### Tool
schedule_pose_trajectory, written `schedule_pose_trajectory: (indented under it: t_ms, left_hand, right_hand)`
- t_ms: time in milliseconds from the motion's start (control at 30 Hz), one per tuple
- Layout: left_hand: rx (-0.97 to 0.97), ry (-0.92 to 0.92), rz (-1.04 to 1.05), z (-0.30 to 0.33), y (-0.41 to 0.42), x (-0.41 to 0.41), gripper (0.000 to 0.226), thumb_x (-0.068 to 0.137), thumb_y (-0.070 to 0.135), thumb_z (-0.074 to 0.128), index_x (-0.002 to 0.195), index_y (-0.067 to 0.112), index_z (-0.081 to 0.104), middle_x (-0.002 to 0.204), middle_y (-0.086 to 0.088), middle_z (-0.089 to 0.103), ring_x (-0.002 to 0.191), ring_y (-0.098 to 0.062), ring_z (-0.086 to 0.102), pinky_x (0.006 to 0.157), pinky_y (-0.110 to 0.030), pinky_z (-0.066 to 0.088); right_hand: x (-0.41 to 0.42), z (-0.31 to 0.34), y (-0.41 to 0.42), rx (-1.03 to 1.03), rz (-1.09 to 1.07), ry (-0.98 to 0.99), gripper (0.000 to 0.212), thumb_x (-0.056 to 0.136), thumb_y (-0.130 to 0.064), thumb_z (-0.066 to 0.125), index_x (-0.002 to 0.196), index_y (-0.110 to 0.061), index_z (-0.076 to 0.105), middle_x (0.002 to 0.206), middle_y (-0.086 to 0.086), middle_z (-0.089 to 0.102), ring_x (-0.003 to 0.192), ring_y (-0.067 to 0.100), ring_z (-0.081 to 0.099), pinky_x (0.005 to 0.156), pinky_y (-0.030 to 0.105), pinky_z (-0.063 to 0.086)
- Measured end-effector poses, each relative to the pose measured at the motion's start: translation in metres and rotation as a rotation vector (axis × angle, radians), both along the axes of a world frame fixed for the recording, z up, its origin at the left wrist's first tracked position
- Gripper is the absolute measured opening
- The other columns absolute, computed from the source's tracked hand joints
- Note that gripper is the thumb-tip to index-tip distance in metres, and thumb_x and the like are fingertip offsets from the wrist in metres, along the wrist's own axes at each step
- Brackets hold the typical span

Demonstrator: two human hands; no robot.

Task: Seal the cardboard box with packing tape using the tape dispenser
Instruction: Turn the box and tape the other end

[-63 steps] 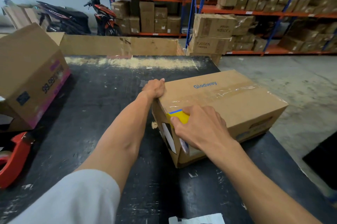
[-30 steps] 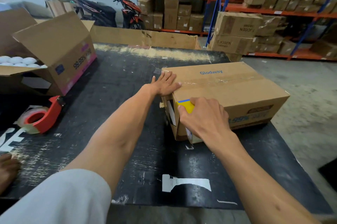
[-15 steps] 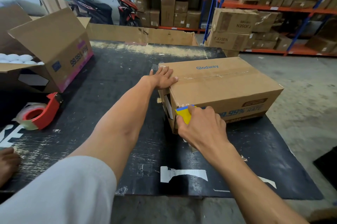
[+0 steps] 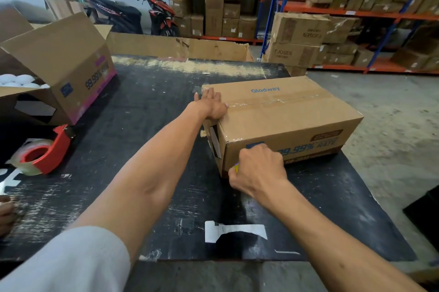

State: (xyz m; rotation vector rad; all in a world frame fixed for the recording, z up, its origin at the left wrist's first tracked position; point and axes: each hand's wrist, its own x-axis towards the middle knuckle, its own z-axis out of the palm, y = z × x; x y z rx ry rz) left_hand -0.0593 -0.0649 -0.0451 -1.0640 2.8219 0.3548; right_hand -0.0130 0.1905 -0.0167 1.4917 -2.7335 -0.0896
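Observation:
A closed brown cardboard box [image 4: 287, 116] marked "Glodway" lies on the black table [image 4: 133, 139], with clear tape running along its top seam. My left hand [image 4: 210, 106] presses flat on the box's near-left top edge. My right hand [image 4: 257, 168] is closed around a yellow and blue tape dispenser [image 4: 236, 167], almost fully hidden in the fist, held against the box's near lower corner.
A red tape dispenser [image 4: 41, 152] with a clear roll lies at the table's left. An open carton [image 4: 59, 66] holding white round items stands at the back left. Another person's hand [image 4: 6, 214] rests at the far left edge. Shelving with cartons fills the background.
My right hand has slid the yellow dispenser from the box's top edge down the near end face to the lower corner. My left hand opened flat on the top.

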Motion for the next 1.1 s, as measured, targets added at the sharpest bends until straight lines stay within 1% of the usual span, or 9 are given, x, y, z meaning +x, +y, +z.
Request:
schedule_pose_trajectory:
  t_ms: [100,200,333,500,600,667,733,1000,1100]
  left_hand:
    - [0.091,0.137,0.175,-0.008,0.047,-0.015,0.071,0.099,0.031,0.023,0.155,-0.002,-0.005,0.163,-0.019,-0.017,0.150,-0.034,-0.017,0.121,-0.052,-0.006]
    - [0.162,0.321,0.286,-0.020,0.074,-0.020,0.071,0.102,0.040,0.019,0.155,-0.003,-0.001,0.163,-0.019,-0.014,0.150,-0.034,-0.017,0.121,-0.054,-0.001]
    - [0.203,0.386,0.285,-0.021,0.064,-0.013,0.066,0.104,0.034,0.021,0.155,-0.003,0.001,0.164,-0.017,-0.013,0.151,-0.033,-0.016,0.120,-0.055,0.010]
    - [0.309,0.512,0.421,-0.018,0.089,-0.009,0.076,0.101,0.043,0.029,0.155,0.000,-0.003,0.160,-0.024,-0.022,0.147,-0.045,-0.019,0.117,-0.065,0.010]
    - [0.240,0.418,0.387,-0.024,0.100,-0.007,0.074,0.103,0.042,0.027,0.155,-0.001,-0.003,0.162,-0.021,-0.019,0.147,-0.051,0.005,0.114,-0.059,0.021]
    - [0.170,0.342,0.381,-0.024,0.093,-0.006,0.072,0.104,0.042,0.025,0.156,0.001,-0.003,0.163,-0.019,-0.018,0.140,-0.051,0.027,0.109,-0.055,0.031]
    - [0.141,0.288,0.362,-0.023,0.085,-0.005,0.071,0.104,0.042,0.022,0.156,0.002,-0.003,0.163,-0.017,-0.018,0.136,-0.047,0.036,0.107,-0.051,0.034]
    - [0.060,0.166,0.279,-0.023,0.055,0.008,0.067,0.103,0.042,0.014,0.157,0.006,-0.004,0.164,-0.013,-0.020,0.136,-0.046,0.039,0.109,-0.053,0.031]
    - [0.063,0.141,0.276,-0.021,0.039,0.016,0.068,0.102,0.042,0.015,0.156,0.004,-0.001,0.164,-0.016,-0.017,0.139,-0.046,0.036,0.110,-0.054,0.028]
  right_hand:
    - [-0.019,0.022,-0.001,-0.097,-0.095,-0.075,0.042,0.087,-0.044,0.057,0.111,-0.011,0.070,0.114,0.017,0.067,0.107,0.037,0.063,0.076,0.037,0.043]
    - [-0.045,0.041,0.001,-0.162,-0.183,-0.156,0.041,0.081,-0.046,0.059,0.099,-0.012,0.073,0.104,0.016,0.070,0.094,0.036,0.061,0.071,0.033,0.038]
    - [-0.066,0.052,0.000,-0.185,-0.256,-0.248,0.044,0.076,-0.055,0.058,0.092,-0.016,0.074,0.098,0.013,0.069,0.088,0.034,0.058,0.069,0.034,0.041]
    - [-0.090,0.076,0.008,-0.312,-0.296,-0.375,0.038,0.078,-0.055,0.063,0.074,-0.020,0.078,0.084,0.007,0.067,0.081,0.028,0.060,0.062,0.034,0.043]
    - [-0.107,0.084,0.005,-0.433,-0.300,-0.429,0.041,0.076,-0.058,0.065,0.079,-0.021,0.081,0.084,0.004,0.070,0.072,0.017,0.057,0.062,0.032,0.047]
    - [-0.114,0.082,0.001,-0.513,-0.287,-0.471,0.040,0.077,-0.059,0.065,0.085,-0.024,0.083,0.093,0.003,0.074,0.081,0.020,0.061,0.074,0.036,0.052]
    - [-0.118,0.077,-0.001,-0.576,-0.264,-0.506,0.034,0.082,-0.054,0.066,0.090,-0.026,0.084,0.101,0.002,0.076,0.092,0.022,0.062,0.085,0.038,0.054]
    - [-0.134,0.063,-0.006,-0.674,-0.238,-0.509,0.040,0.086,-0.050,0.061,0.094,-0.017,0.081,0.093,0.005,0.077,0.090,0.024,0.065,0.082,0.040,0.053]
    - [-0.138,0.063,-0.009,-0.698,-0.242,-0.558,0.032,0.088,-0.049,0.063,0.089,-0.025,0.083,0.093,-0.001,0.077,0.092,0.022,0.064,0.082,0.038,0.052]
